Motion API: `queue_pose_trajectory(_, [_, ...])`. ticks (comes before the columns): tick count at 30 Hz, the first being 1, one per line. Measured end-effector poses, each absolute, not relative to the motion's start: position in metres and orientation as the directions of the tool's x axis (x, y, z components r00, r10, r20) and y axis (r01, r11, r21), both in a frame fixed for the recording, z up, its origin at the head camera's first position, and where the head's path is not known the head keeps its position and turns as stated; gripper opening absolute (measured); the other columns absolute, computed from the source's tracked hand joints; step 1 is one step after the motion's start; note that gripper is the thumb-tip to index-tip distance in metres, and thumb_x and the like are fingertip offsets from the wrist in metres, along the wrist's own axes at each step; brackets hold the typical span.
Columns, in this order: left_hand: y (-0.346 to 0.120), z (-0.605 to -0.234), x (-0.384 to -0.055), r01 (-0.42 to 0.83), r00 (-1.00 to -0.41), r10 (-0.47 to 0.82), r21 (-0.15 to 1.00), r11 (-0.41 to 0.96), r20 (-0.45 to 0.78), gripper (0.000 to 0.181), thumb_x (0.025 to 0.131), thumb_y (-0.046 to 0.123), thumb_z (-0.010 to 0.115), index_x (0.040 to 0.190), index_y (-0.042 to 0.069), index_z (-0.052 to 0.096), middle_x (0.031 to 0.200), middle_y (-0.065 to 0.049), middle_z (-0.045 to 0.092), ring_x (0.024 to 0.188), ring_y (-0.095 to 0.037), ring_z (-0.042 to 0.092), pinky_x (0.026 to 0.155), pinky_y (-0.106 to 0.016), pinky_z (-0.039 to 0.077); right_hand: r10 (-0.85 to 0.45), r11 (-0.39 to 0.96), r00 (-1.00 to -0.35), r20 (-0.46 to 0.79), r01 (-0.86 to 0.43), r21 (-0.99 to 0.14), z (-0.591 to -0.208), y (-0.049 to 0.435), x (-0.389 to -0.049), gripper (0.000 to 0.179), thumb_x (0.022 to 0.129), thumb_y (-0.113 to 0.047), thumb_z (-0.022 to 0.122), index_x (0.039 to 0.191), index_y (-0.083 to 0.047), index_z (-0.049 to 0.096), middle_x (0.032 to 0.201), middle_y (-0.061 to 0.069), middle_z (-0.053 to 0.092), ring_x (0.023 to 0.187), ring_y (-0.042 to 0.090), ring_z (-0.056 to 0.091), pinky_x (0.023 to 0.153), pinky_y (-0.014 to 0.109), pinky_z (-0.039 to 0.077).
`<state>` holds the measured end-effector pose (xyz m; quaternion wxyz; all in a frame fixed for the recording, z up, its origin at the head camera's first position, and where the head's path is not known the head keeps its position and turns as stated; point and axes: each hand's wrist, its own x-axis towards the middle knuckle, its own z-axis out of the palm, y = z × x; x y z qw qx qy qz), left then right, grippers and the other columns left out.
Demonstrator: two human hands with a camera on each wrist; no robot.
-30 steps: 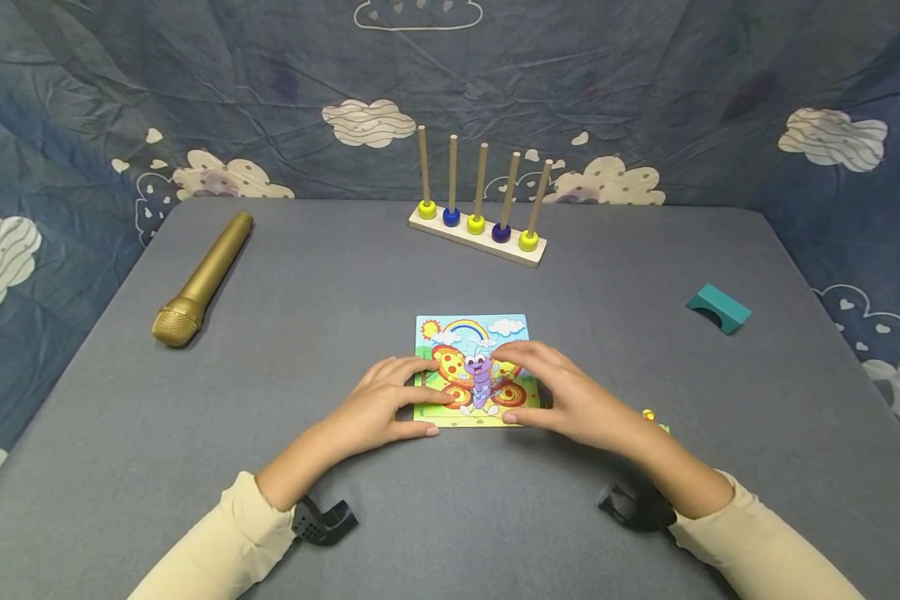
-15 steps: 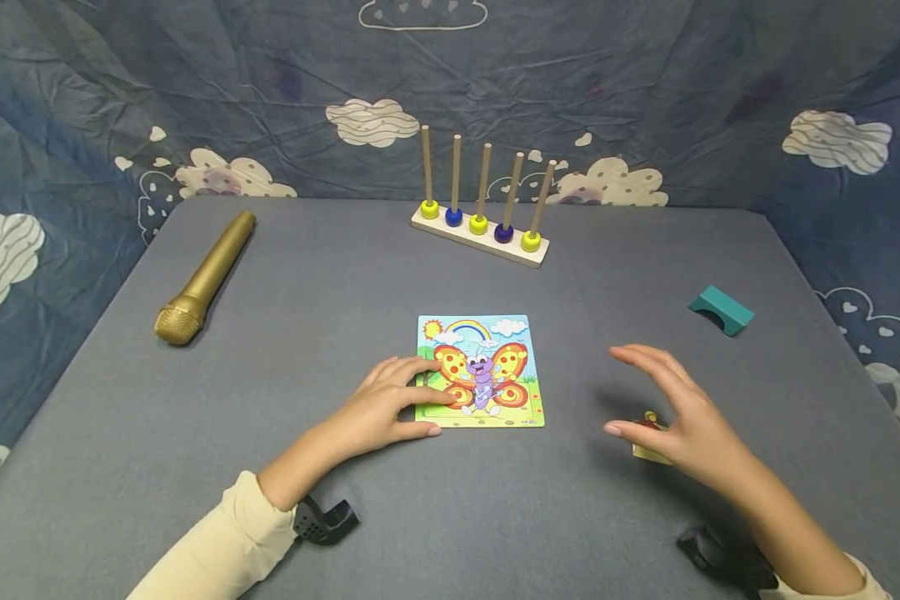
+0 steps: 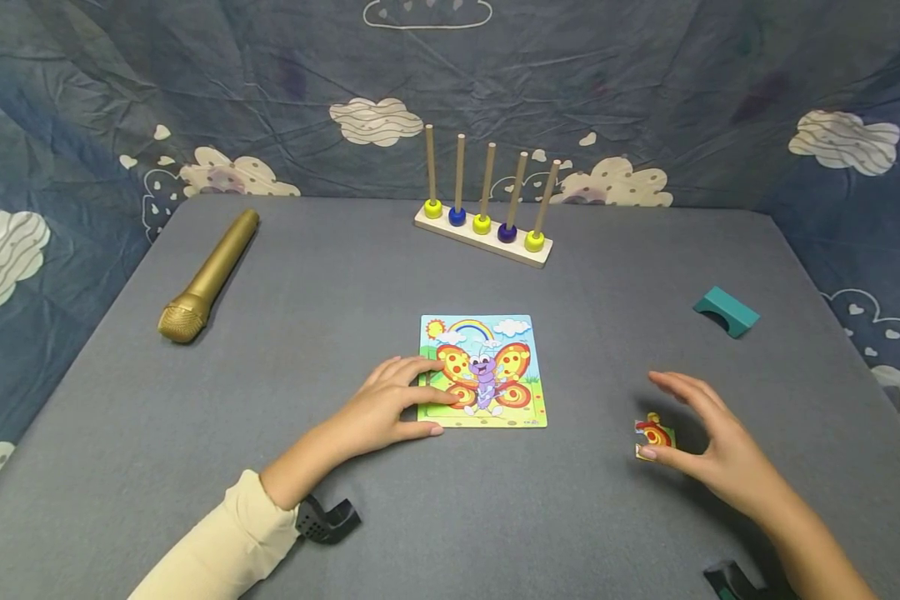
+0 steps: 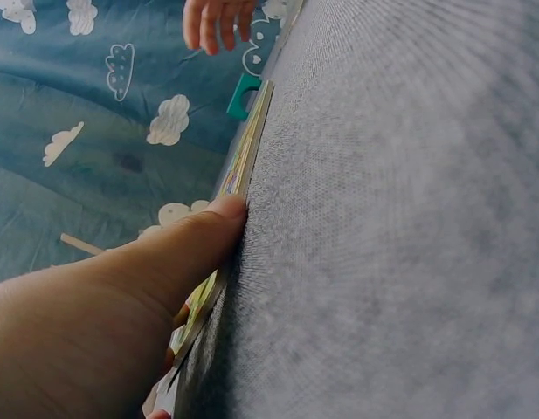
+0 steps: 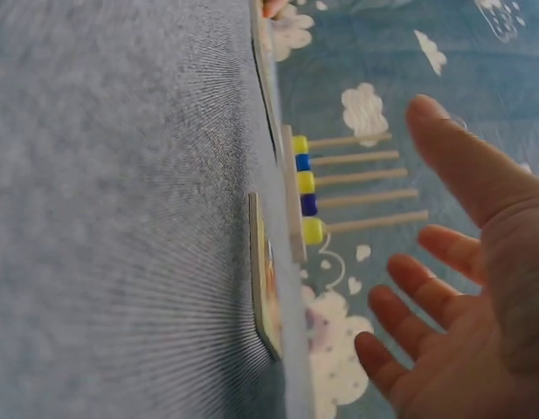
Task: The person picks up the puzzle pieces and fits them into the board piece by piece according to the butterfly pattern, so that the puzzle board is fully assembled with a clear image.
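A square butterfly jigsaw puzzle (image 3: pixel 515 367) lies flat at the middle of the table. My left hand (image 3: pixel 386 400) rests on its left side, fingers spread over the picture; in the left wrist view the thumb (image 4: pixel 195 231) touches the board's edge. To the right, a loose puzzle piece (image 3: pixel 657 434) with a red and yellow swirl lies on the table. Over it hovers my right hand (image 3: pixel 726 446), fingers apart and holding nothing. From the right wrist the piece (image 5: pixel 262 288) appears edge-on, below the spread fingers and not touched by them.
A gold microphone (image 3: pixel 212 275) lies at the far left. At the back stands a wooden peg stand (image 3: pixel 471 237) with yellow and blue beads. A teal arch block (image 3: pixel 727 312) sits on the right. A cloud-printed cloth (image 3: pixel 270 100) hangs behind the table.
My right hand has left the puzzle's right side and moved right, over the loose piece, which now shows more. The left hand stays on the puzzle.
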<state>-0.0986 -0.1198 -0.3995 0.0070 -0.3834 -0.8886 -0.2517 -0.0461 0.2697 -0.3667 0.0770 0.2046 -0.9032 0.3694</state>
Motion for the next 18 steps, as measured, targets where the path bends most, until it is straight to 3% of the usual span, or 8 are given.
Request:
queue_pose_trajectory(10, [-0.121,-0.400,-0.098,0.683,-0.707,0.678,0.442,0.582,0.200,0.036,0.080,0.041,0.065,0.115,0.032,0.062,0.132,-0.003,0.042,0.124,-0.023,0.031,0.102,-0.043,0.017,-0.368,0.664,-0.916,0.158,-0.378,-0.645,-0.382,0.284,-0.046,0.085,0.058,-0.012,0.084,0.130,0.000,0.040,0.119,0.011,0.045,0.103,-0.001,0.037,0.084,0.005,0.024])
queue_pose_trajectory(18, [-0.121,-0.400,-0.098,0.681,-0.710,0.677,0.436,0.589,0.193,0.037,0.080,0.042,0.064,0.116,0.033,0.061,0.132,-0.003,0.042,0.124,-0.022,0.031,0.103,-0.043,0.016,-0.407,0.728,-0.909,0.085,-0.379,-0.571,-0.386,0.292,-0.046,0.080,0.063,-0.024,0.081,0.131,-0.008,0.042,0.121,0.008,0.045,0.109,0.005,0.035,0.084,0.005,0.020])
